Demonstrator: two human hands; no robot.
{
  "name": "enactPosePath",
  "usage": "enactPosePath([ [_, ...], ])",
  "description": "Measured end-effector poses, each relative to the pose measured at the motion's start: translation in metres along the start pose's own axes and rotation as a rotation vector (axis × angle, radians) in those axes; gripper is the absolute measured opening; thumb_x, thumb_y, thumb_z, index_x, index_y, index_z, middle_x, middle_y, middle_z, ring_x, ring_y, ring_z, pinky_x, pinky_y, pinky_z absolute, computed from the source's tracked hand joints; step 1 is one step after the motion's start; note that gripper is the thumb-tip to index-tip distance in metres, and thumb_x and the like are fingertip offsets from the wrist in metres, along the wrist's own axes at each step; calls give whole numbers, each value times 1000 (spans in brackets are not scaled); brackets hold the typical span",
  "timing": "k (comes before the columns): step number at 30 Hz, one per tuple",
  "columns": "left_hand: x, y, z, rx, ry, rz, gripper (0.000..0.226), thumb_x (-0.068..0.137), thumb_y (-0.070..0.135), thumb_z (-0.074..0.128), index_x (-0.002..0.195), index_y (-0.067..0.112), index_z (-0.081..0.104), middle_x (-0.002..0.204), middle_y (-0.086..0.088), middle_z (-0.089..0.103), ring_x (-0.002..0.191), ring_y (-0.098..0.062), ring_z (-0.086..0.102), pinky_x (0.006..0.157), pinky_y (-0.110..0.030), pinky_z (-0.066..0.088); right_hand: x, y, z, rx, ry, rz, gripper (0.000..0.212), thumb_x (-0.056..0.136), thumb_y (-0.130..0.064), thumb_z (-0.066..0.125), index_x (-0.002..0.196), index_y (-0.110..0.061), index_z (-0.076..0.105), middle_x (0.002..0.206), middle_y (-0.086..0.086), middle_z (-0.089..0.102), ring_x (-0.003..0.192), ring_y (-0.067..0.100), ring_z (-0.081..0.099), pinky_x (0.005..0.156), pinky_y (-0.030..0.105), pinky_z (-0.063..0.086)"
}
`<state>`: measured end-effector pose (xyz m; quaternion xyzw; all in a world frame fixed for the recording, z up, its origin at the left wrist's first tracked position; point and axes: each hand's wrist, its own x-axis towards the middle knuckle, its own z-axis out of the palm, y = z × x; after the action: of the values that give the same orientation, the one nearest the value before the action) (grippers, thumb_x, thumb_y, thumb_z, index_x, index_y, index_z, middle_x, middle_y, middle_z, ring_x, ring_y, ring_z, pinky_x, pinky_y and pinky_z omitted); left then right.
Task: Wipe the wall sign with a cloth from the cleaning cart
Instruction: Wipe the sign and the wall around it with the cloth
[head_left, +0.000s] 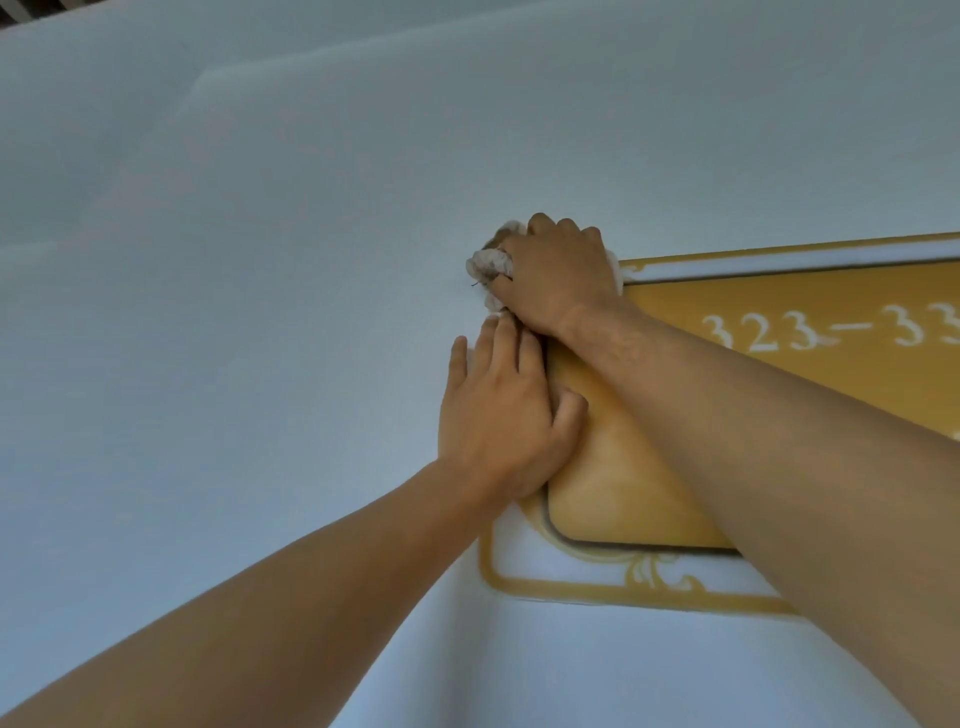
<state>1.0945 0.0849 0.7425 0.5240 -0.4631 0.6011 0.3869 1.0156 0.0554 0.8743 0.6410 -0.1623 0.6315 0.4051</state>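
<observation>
A gold and white wall sign (810, 374) with white numerals "323-33" hangs on the pale wall, running off the right edge. My right hand (558, 275) presses a crumpled white cloth (488, 265) against the sign's upper left corner; the cloth pokes out to the left of my fingers. My left hand (501, 421) lies flat with fingers apart on the sign's left edge, just below the right hand, holding nothing. My right forearm crosses the sign's face and hides part of it.
A plain pale wall (234, 312) fills the view to the left, above and below the sign. A dark strip shows at the top left corner (13, 10). The cleaning cart is out of view.
</observation>
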Motion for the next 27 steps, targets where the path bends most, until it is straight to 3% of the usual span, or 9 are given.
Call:
enactPosePath([
  [7,-12,17,9,-76,-16,-44,77,90,46,31,158,11,20,167,-10,18,155,-21,9,127,-45,6,-4,9,-6,-2,-44,-2,37,96,-31,42,128,-19,56,126,6,55,114,28,52,92,41,35],
  [14,-12,40,11,-15,-21,-44,70,90,46,34,150,10,34,162,-17,25,152,-28,16,125,-48,12,-21,57,-17,-3,-61,41,41,97,-36,43,132,-17,54,127,9,54,116,31,50,94,43,34],
  [23,16,121,29,-19,9,-84,70,92,45,38,151,8,32,161,-12,29,150,-26,19,124,-50,12,-39,117,-31,1,-39,49,42,98,-38,43,135,-21,51,129,7,53,117,28,50,95,42,33],
  [27,33,161,38,-61,36,-138,60,92,46,38,137,7,45,150,-13,42,144,-28,30,122,-50,18,-49,147,-39,-5,-36,40,42,98,-39,40,135,-22,52,128,6,54,116,27,50,95,41,33],
])
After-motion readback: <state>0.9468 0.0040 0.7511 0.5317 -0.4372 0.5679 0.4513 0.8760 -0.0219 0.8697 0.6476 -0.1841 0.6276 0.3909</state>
